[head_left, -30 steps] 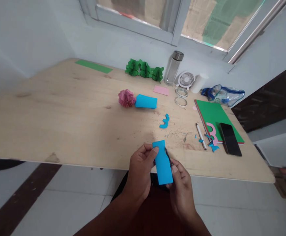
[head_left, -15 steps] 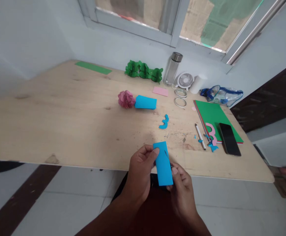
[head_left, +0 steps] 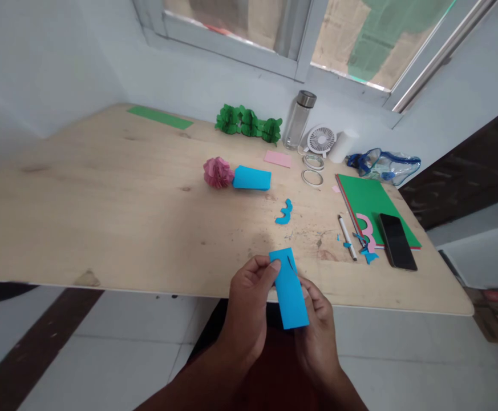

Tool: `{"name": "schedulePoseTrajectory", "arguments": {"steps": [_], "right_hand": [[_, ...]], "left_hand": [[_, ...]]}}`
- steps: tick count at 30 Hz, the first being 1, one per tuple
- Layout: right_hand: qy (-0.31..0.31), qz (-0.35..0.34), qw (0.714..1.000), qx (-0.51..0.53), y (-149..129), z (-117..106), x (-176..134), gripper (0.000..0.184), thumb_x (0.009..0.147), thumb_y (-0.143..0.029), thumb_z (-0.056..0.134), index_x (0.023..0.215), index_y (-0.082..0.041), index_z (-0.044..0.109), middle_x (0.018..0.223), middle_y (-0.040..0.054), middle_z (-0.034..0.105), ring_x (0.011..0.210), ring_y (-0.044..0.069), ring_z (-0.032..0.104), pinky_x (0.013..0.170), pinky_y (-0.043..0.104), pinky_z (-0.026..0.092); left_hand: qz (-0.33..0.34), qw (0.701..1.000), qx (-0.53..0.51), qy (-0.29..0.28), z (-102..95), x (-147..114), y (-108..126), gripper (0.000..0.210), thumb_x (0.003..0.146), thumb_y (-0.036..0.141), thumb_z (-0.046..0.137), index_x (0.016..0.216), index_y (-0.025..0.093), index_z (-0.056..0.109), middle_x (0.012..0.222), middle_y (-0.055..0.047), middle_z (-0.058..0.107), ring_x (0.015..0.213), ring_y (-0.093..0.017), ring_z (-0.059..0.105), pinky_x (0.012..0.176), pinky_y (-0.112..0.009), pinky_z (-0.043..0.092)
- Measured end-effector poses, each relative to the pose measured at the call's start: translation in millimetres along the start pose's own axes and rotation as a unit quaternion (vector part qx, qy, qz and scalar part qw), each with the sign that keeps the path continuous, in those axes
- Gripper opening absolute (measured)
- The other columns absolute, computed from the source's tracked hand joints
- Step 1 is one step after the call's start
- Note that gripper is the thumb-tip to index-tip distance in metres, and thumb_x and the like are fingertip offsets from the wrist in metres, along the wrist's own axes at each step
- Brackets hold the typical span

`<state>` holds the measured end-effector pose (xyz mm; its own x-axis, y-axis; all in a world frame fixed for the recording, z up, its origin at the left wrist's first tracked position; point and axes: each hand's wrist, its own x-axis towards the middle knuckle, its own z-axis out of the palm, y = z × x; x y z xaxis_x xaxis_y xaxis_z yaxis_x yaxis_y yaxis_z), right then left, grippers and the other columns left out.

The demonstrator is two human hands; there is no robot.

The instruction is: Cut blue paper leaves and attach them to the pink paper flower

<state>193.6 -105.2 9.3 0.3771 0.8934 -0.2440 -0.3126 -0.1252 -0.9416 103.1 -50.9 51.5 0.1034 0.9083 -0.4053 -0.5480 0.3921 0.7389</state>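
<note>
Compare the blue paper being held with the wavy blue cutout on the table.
The blue paper is roughly rectangular, while the wavy cutout has scalloped curves. The blue paper is held up by the left hand; the wavy cutout lies on the table. The blue paper looks larger than the wavy cutout. Both are bright blue.

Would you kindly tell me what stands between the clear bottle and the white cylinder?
In the head view, a small white fan stands between them.
</note>
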Motion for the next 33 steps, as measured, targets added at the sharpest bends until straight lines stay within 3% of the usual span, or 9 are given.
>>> {"name": "schedulePoseTrajectory", "arguments": {"steps": [20, 29, 33], "right_hand": [[-0.003, -0.025, 0.999, -0.026, 5, 0, 0, 0.027, 0.085, -0.042, 0.058, 0.099, -0.023, 0.071, 0.096, 0.0053, 0.072, 0.081, 0.019, 0.063, 0.073, 0.03, 0.05], [0.054, -0.016, 0.998, -0.006, 5, 10, -5, 0.025, 0.075, -0.038, 0.068, 0.092, -0.02, 0.071, 0.082, 0.0043, 0.072, 0.072, 0.019, 0.062, 0.069, 0.031, 0.051], [0.055, -0.014, 0.998, -0.005, 2, 11, -6, 0.027, 0.077, -0.042, 0.065, 0.093, -0.021, 0.07, 0.084, 0.005, 0.072, 0.075, 0.02, 0.063, 0.072, 0.033, 0.051]], "left_hand": [[-0.013, 1.0, -0.011, 0.008, 1.9, -1, -1, 0.017, 0.069, 0.027, 0.07, 0.066, 0.016, 0.057, 0.061, 0.002, 0.057, 0.059, -0.009, 0.048, 0.062, -0.023, 0.04], [-0.031, 0.999, -0.027, 0.019, 5.0, -6, -2, 0.019, 0.068, 0.028, 0.071, 0.067, 0.016, 0.057, 0.06, 0.003, 0.056, 0.057, -0.009, 0.046, 0.059, -0.022, 0.04], [-0.031, 0.999, -0.027, 0.017, 5.1, -9, 0, 0.019, 0.068, 0.028, 0.071, 0.066, 0.016, 0.057, 0.059, 0.003, 0.056, 0.056, -0.009, 0.046, 0.059, -0.022, 0.04]]}}
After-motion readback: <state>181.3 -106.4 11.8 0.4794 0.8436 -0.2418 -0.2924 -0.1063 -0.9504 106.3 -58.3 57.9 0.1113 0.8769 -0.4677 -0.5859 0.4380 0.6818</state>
